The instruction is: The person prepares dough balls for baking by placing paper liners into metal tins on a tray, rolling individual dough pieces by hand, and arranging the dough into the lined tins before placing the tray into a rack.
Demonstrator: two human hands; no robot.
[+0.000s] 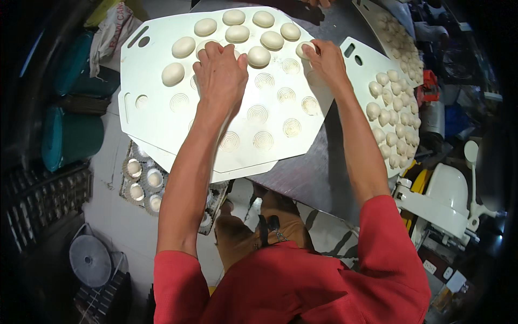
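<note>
Smooth pale dough balls (233, 33) stand in rows on the far part of a white board (151, 116) marked with ringed circles. My left hand (220, 73) is closed over one at the board's middle, its fingers curled down; most of that ball is hidden beneath them. At the board's far right edge my right hand (328, 60) pinches another dough ball (303, 51) between thumb and fingers, low over the surface. Beside the left hand sit a dough ball (259, 56) on its right and another (183, 47) on its left. Several ringed circles nearer to me are bare.
Another white board (353, 67), at the right, carries many small dough pieces (393, 116). Both boards rest on a dark metal table (324, 173). A tray of paper cups (154, 178) holding dough lies below on the left. Green bins (81, 135) and a white machine (445, 191) flank the workspace.
</note>
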